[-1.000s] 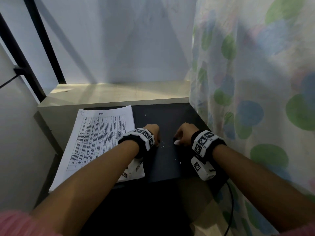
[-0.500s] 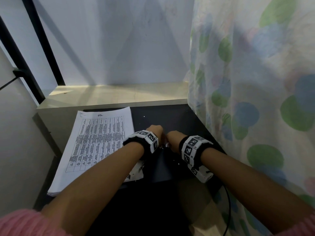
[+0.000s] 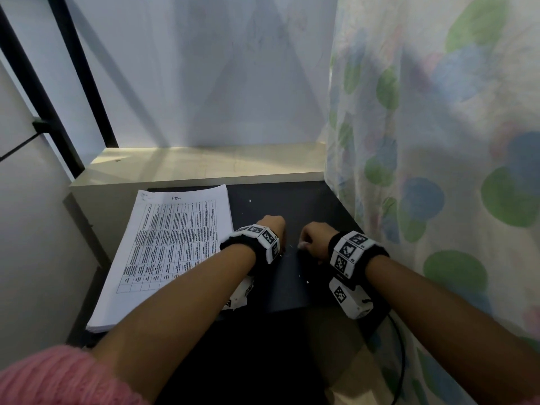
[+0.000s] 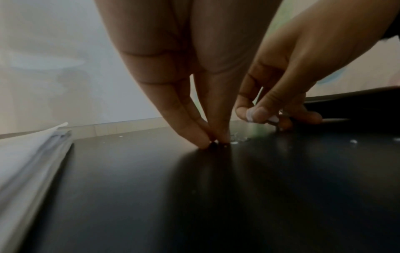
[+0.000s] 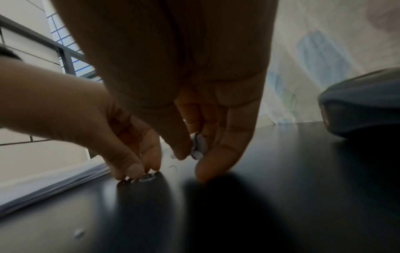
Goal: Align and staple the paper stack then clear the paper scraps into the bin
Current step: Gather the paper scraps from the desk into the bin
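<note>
Several tiny paper scraps (image 4: 239, 140) lie on the black desk (image 3: 292, 290) between your hands, with the paper stack (image 3: 172, 252) squared at the left edge, so you look to be on the clearing step. Next, gather the remaining flecks and carry them to the bin, which is not in view. Your left hand (image 4: 184, 71) pinches its fingertips (image 4: 202, 143) together on the desk at a speck; your right hand (image 5: 194, 95) holds white scraps (image 5: 198, 145) between thumb and fingers.
</note>
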The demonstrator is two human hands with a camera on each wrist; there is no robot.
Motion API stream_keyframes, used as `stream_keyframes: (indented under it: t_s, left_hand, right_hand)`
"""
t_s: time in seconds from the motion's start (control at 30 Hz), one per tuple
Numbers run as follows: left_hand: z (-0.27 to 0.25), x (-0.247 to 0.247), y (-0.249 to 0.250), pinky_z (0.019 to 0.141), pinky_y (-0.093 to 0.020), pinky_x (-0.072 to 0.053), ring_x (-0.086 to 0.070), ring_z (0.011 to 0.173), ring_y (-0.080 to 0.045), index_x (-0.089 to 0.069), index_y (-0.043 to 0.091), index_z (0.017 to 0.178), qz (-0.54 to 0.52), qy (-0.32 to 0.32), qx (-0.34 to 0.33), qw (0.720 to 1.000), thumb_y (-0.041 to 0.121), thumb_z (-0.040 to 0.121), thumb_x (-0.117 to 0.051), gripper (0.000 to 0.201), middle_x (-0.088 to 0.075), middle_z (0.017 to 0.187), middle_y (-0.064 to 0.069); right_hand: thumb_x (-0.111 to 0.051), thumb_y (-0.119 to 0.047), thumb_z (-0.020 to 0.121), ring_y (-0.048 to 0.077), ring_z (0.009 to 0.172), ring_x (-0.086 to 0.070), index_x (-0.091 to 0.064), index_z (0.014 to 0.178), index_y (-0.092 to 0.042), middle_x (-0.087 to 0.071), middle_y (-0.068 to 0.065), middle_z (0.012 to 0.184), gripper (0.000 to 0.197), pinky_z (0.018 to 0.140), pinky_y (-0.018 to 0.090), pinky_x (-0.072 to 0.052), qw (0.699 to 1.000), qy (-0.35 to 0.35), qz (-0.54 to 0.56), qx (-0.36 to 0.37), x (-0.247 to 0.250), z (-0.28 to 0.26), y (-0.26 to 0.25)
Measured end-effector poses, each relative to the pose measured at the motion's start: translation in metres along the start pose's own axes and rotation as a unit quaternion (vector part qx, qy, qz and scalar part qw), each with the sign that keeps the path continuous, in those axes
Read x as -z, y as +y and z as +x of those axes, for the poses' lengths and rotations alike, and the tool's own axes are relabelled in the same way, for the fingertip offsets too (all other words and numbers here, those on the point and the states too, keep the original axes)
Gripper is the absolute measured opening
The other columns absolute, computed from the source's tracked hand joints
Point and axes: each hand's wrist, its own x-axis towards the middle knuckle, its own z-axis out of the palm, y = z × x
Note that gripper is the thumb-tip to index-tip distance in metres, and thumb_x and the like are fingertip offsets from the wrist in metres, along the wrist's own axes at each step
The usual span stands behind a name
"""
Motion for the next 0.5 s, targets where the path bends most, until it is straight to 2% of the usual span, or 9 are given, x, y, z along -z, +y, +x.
stream_keyframes:
  t_s: [0.1,0.2,0.27,0.37,0.43,0.5]
  left_hand:
    - [0.000,0.005,0.001,0.093,-0.032,-0.052,-0.063,0.112,-0.027,-0.064,0.007,0.119,-0.028,-0.048,0.015,0.998,0.021,0.081,-0.069,0.040,-0.065,0.122,-0.010]
    - [-0.004,0.001,-0.004,0.088,-0.037,-0.054,-0.063,0.107,-0.031,-0.054,0.010,0.118,-0.086,-0.019,0.015,0.996,0.022,0.066,-0.082,0.061,-0.064,0.118,-0.010]
    - [-0.008,-0.002,-0.005,0.083,-0.038,-0.053,-0.064,0.104,-0.033,-0.044,0.009,0.119,-0.115,-0.007,0.013,0.993,0.020,0.063,-0.084,0.070,-0.063,0.115,-0.013]
    - [-0.007,-0.008,0.001,0.072,-0.036,-0.048,-0.065,0.096,-0.035,-0.040,0.006,0.115,-0.121,0.015,-0.002,0.992,0.017,0.069,-0.080,0.063,-0.064,0.109,-0.017]
    - [-0.005,-0.010,0.003,0.071,-0.036,-0.046,-0.065,0.095,-0.036,-0.039,0.005,0.115,-0.112,0.031,-0.008,0.993,0.016,0.077,-0.072,0.051,-0.063,0.109,-0.020]
    - [-0.004,-0.009,0.003,0.072,-0.037,-0.047,-0.064,0.097,-0.038,-0.040,0.004,0.116,-0.107,0.033,-0.003,0.994,0.014,0.077,-0.070,0.050,-0.062,0.110,-0.021]
  right_hand:
    - [-0.063,-0.024,0.088,0.027,0.107,-0.064,-0.070,0.106,-0.009,-0.069,0.012,0.114,0.024,0.091,0.033,-0.050,0.999,0.033,0.007,0.008,-0.001,0.004,-0.004]
    - [-0.068,-0.024,0.084,0.026,0.108,-0.063,-0.071,0.105,-0.010,-0.069,0.010,0.113,0.025,0.091,0.030,-0.050,0.999,0.043,0.018,0.010,0.000,0.008,-0.008]
    - [-0.070,-0.023,0.082,0.026,0.106,-0.064,-0.071,0.102,-0.010,-0.070,0.011,0.111,0.024,0.089,0.030,-0.050,0.999,0.044,0.023,0.010,-0.001,0.008,-0.011]
    - [-0.072,-0.022,0.080,0.026,0.103,-0.066,-0.071,0.099,-0.009,-0.071,0.012,0.108,0.023,0.082,0.027,-0.048,0.999,0.033,0.020,0.013,-0.003,0.007,-0.012]
    - [-0.073,-0.022,0.078,0.026,0.101,-0.066,-0.072,0.097,-0.009,-0.071,0.012,0.107,0.023,0.078,0.026,-0.047,0.999,0.026,0.021,0.015,-0.001,0.005,-0.010]
    - [-0.074,-0.021,0.077,0.024,0.097,-0.067,-0.073,0.097,-0.010,-0.072,0.010,0.105,0.022,0.081,0.027,-0.050,0.999,0.024,0.032,0.021,0.001,0.004,-0.007]
